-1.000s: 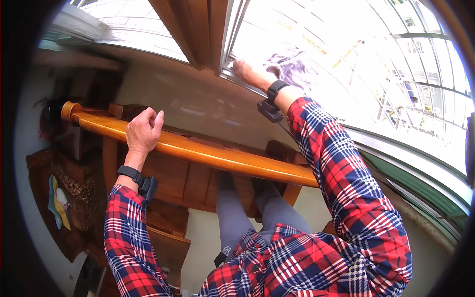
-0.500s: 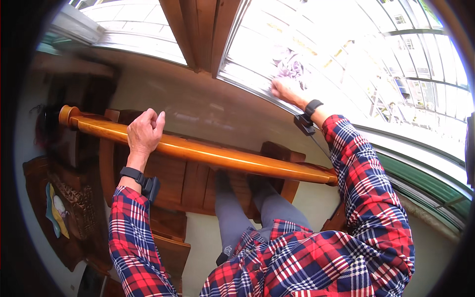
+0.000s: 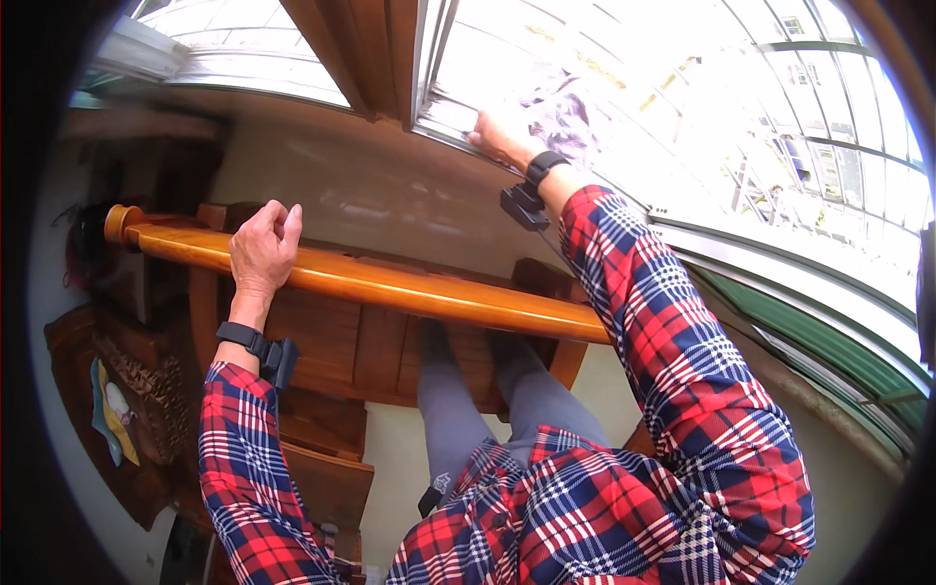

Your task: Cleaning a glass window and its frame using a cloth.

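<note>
A polished wooden rail [image 3: 409, 292] runs across in front of me, the top of a bench back. My left hand [image 3: 263, 249] rests over it near its left end, fingers bent over the far side and thumb pointing up. The fingertips are hidden. At the lower left corner of the bright window opening, my right hand [image 3: 499, 138] is closed against the metal window frame [image 3: 434, 129]. Glare washes out its fingers, so what they hold cannot be made out. Just right of that hand lies a crumpled pale purple cloth [image 3: 564, 115].
Outside the window stands a metal bar grille [image 3: 819, 141]. Below the rail are the bench slats [image 3: 322, 336] and my legs. A wooden chair [image 3: 83, 390] with folded cloths stands at the left. A brown window post [image 3: 375, 58] rises between the openings.
My right hand has slid left along the window frame toward its corner, leaving the purple cloth to its right. My left hand stays on the rail. The view has shifted slightly.
</note>
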### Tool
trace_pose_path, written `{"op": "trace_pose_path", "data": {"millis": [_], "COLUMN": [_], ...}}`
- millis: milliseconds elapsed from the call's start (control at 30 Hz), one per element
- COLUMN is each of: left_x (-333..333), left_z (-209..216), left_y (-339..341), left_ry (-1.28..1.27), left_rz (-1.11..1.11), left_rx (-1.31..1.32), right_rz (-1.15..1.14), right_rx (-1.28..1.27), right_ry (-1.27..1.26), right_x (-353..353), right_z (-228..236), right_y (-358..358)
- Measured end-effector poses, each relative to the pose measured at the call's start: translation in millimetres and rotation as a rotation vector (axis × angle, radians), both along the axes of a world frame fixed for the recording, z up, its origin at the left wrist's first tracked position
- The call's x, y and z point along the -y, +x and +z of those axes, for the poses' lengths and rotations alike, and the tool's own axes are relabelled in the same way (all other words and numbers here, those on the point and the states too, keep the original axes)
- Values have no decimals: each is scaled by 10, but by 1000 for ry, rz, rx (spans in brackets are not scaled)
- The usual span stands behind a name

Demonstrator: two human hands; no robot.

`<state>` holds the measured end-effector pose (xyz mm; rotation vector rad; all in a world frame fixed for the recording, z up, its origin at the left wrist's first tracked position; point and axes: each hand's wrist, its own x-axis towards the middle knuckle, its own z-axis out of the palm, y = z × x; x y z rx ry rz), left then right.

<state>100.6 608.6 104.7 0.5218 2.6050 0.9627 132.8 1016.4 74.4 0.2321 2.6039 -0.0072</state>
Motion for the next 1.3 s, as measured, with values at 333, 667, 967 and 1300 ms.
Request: {"op": "trace_pose_path", "data": {"millis": [333, 667, 967, 1300], "left_x": [42, 113, -29, 160], "left_z": [27, 125, 143, 108], "left_y": [28, 46, -23, 34], "left_ry": [-45, -68, -19, -17], "left_rz": [7, 10, 23, 21], "left_rx": [11, 6, -12, 3], "right_rz": [-19, -50, -320, 55], "right_rx": [100, 231, -203, -209], "right_ry": [44, 14, -550, -561], "right_x": [-1042, -891, 273, 662], "right_z": [869, 949, 158, 96], "right_y": [1267, 1091, -268, -31]}}
